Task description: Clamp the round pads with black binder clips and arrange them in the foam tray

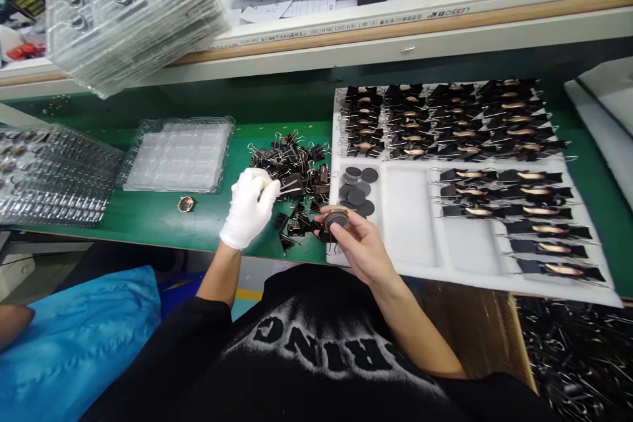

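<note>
My left hand point(251, 203), in a white glove, is closed at the fingertips on a black binder clip point(291, 186) at the edge of a heap of clips point(284, 155). My bare right hand point(363, 244) grips a round watch case point(336, 216) with a gold-coloured rim and a dark grey disc over its face. Another black clip point(326, 235) shows at the lower left of the case, partly hidden by the fingers. Loose grey discs point(356, 195) lie on the white tray just beyond my right hand.
The white tray point(410, 211) carries rows of clipped watch cases point(459, 119). To the left stand a clear plastic tray point(178, 157), a single watch case point(185, 204) and stacked trays point(49, 175). A shelf edge point(306, 39) crosses behind; a box of clips point(583, 356) sits lower right.
</note>
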`<action>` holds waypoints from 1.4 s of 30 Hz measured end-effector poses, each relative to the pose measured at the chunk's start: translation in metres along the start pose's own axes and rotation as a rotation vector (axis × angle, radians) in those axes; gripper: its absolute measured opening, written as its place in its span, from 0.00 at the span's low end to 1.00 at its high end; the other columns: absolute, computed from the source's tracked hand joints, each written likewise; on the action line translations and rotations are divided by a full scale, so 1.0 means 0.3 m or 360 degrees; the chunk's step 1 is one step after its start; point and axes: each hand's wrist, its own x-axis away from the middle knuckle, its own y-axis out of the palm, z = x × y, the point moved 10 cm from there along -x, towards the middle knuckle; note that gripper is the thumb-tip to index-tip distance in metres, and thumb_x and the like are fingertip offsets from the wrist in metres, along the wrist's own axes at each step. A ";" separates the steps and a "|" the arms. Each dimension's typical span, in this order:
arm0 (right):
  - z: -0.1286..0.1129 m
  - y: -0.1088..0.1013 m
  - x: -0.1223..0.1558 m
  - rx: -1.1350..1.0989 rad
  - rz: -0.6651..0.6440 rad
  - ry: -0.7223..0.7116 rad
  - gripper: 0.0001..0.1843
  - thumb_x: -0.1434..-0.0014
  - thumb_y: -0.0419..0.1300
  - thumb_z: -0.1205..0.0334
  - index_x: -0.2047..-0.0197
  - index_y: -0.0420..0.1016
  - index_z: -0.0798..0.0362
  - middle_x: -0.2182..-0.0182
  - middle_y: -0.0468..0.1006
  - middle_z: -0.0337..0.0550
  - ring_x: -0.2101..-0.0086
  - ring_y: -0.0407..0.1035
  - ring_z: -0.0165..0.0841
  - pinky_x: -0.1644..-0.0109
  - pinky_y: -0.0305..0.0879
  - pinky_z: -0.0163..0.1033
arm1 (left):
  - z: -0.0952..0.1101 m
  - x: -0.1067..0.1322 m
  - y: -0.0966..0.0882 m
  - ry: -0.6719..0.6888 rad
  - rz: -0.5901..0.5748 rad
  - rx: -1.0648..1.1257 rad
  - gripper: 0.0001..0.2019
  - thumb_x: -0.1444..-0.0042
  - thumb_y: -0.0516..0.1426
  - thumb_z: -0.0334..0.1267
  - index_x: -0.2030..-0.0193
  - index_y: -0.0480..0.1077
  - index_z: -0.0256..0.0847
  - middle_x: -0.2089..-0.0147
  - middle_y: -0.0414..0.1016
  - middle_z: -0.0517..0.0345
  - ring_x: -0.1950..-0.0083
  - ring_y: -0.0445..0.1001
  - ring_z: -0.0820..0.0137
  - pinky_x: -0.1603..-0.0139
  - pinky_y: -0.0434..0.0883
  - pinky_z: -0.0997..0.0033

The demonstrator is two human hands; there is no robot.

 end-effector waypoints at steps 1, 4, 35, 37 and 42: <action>-0.008 0.007 -0.003 0.0031 -0.0026 -0.0040 0.14 0.37 0.71 0.50 0.50 0.84 0.44 0.40 0.78 0.46 0.44 0.75 0.42 0.41 0.76 0.49 | 0.042 0.006 0.001 0.0065 -0.0040 0.0053 0.14 0.29 0.54 0.39 0.68 0.68 0.41 0.56 0.75 0.51 0.52 0.74 0.65 0.49 0.69 0.61; -0.032 0.031 -0.009 0.0181 -0.0111 -0.0132 0.12 0.37 0.71 0.50 0.53 0.86 0.45 0.41 0.80 0.47 0.42 0.74 0.44 0.37 0.74 0.50 | 0.170 0.037 0.013 0.0256 -0.0110 0.0123 0.13 0.29 0.55 0.37 0.68 0.66 0.42 0.57 0.76 0.52 0.51 0.74 0.65 0.48 0.68 0.60; -0.045 -0.034 0.031 -0.0148 0.0061 -0.0010 0.16 0.46 0.76 0.47 0.59 0.85 0.47 0.61 0.85 0.44 0.62 0.81 0.40 0.44 0.77 0.52 | 0.194 0.047 0.134 -0.0070 -0.0057 0.0591 0.10 0.48 0.60 0.43 0.71 0.62 0.45 0.79 0.62 0.68 0.78 0.61 0.74 0.73 0.63 0.71; -0.046 -0.032 0.033 -0.0194 0.0093 0.0002 0.17 0.47 0.77 0.46 0.62 0.84 0.48 0.63 0.85 0.43 0.63 0.80 0.40 0.47 0.78 0.51 | 0.181 0.051 0.157 -0.0119 -0.0133 0.0561 0.10 0.50 0.60 0.44 0.66 0.65 0.45 0.78 0.65 0.67 0.77 0.64 0.73 0.71 0.65 0.71; -0.039 -0.004 0.036 -0.0174 0.0018 0.0078 0.19 0.46 0.75 0.43 0.62 0.82 0.48 0.64 0.84 0.45 0.62 0.80 0.43 0.52 0.80 0.51 | 0.219 0.056 0.154 0.0096 -0.0195 0.0651 0.10 0.50 0.59 0.45 0.72 0.62 0.44 0.82 0.58 0.69 0.80 0.58 0.75 0.74 0.60 0.71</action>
